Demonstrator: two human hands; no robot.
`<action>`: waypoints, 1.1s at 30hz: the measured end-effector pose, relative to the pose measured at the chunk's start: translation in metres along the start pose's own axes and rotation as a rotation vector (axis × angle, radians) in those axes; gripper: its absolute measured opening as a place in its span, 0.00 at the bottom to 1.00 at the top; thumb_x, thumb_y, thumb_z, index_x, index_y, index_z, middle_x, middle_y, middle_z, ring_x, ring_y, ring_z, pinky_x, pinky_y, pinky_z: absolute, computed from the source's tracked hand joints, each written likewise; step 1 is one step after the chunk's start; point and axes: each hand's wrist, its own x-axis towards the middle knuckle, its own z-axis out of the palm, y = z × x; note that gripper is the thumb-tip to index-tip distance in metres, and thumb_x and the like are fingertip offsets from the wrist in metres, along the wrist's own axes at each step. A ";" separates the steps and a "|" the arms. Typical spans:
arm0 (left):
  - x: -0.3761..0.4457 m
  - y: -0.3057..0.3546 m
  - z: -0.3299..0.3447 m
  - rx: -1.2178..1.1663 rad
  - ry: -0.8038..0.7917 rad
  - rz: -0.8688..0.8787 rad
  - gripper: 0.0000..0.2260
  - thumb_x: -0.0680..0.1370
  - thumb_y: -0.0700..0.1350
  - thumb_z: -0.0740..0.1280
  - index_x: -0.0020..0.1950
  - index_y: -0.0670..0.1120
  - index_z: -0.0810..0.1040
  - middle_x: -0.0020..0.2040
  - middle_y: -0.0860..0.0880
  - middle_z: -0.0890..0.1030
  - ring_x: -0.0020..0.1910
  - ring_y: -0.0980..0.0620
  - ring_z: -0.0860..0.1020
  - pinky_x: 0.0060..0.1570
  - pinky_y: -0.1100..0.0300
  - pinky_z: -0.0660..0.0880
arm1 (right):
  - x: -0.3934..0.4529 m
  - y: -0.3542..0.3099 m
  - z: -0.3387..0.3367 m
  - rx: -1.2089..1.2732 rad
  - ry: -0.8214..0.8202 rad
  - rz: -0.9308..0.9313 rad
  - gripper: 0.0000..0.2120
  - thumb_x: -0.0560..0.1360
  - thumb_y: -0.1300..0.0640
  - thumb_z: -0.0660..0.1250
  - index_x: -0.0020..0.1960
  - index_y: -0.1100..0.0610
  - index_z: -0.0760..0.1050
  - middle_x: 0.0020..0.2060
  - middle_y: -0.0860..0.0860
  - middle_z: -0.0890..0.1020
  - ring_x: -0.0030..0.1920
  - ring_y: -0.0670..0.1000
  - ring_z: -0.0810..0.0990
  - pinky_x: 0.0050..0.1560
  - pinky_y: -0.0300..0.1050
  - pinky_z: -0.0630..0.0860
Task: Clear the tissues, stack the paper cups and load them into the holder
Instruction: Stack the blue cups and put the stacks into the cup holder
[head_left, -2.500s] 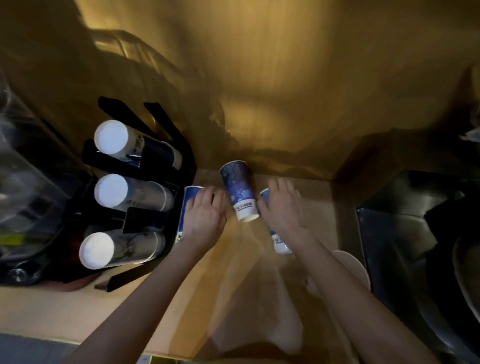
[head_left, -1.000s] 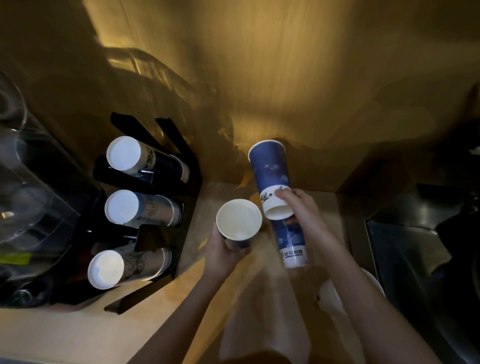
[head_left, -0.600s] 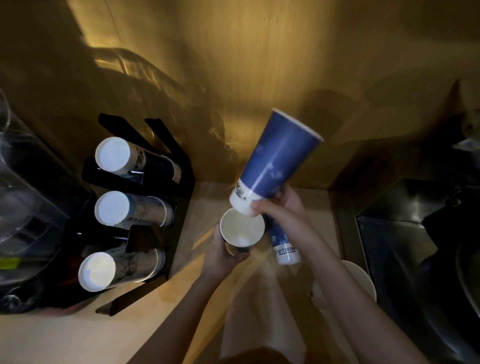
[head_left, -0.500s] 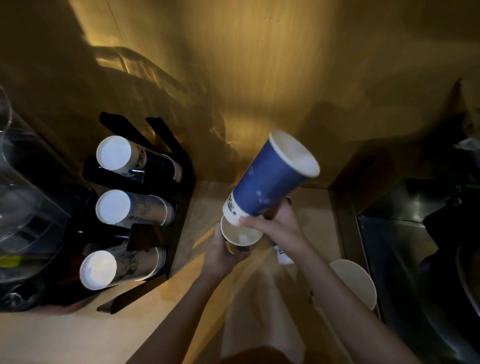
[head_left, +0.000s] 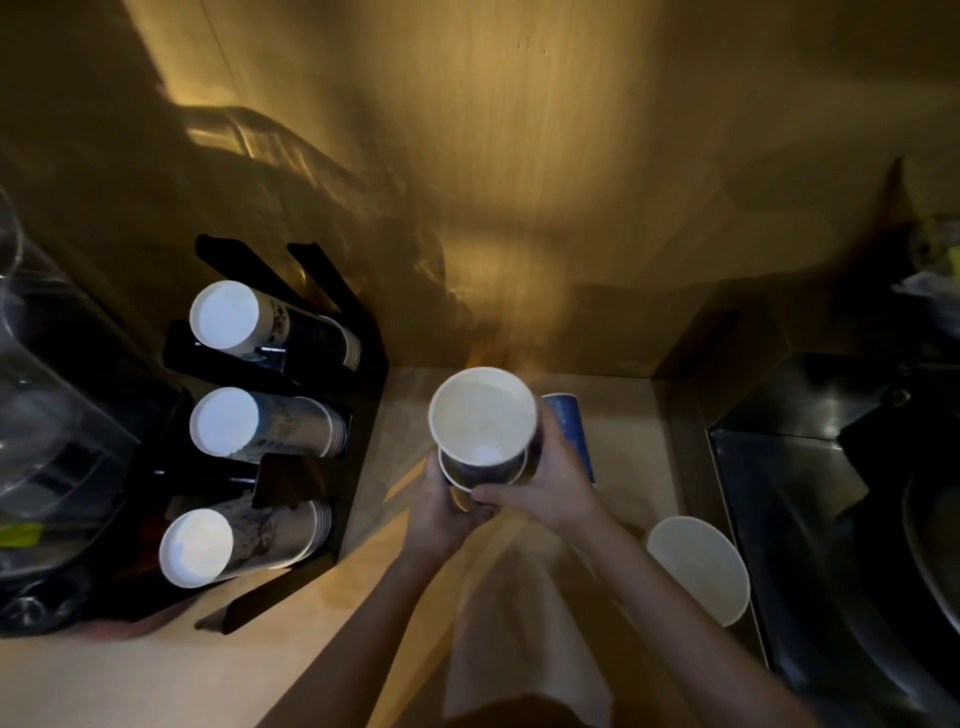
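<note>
Over the counter, the right hand pinches the upper paper cup low on its wall, nesting it into the cup gripped by the left hand. Light, thin, easily crushed; hold the sides gently.

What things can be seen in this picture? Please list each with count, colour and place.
black cup holder: one, black, left on the counter.
stacks of paper cups: three, white bottoms, lying in the holder.
nested blue paper cups: two, white inside, held at centre.
inverted blue paper cup: one, behind the right hand.
white round container: one, right, by the dark sink.
wooden counter: one, tan.
left hand, right hand: gripping the nested cups.
</note>
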 end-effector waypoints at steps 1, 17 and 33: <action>0.000 0.000 0.000 0.000 -0.002 -0.002 0.40 0.61 0.40 0.78 0.67 0.41 0.61 0.60 0.51 0.70 0.61 0.51 0.70 0.51 0.83 0.64 | 0.000 -0.002 -0.002 -0.018 -0.019 0.000 0.49 0.57 0.60 0.81 0.68 0.45 0.56 0.56 0.37 0.69 0.61 0.41 0.67 0.58 0.33 0.66; 0.000 0.003 0.001 0.020 -0.001 -0.063 0.40 0.59 0.40 0.79 0.66 0.42 0.63 0.59 0.49 0.72 0.58 0.53 0.70 0.50 0.69 0.68 | 0.010 -0.006 -0.019 -0.564 -0.187 -0.065 0.32 0.67 0.40 0.70 0.66 0.51 0.66 0.61 0.48 0.76 0.61 0.48 0.72 0.61 0.48 0.70; -0.001 0.016 -0.001 0.018 0.028 -0.105 0.42 0.59 0.37 0.79 0.68 0.42 0.61 0.59 0.52 0.67 0.60 0.56 0.65 0.50 0.75 0.61 | 0.074 0.068 -0.046 0.005 -0.069 0.724 0.25 0.63 0.54 0.77 0.55 0.64 0.74 0.49 0.60 0.83 0.46 0.59 0.83 0.51 0.55 0.80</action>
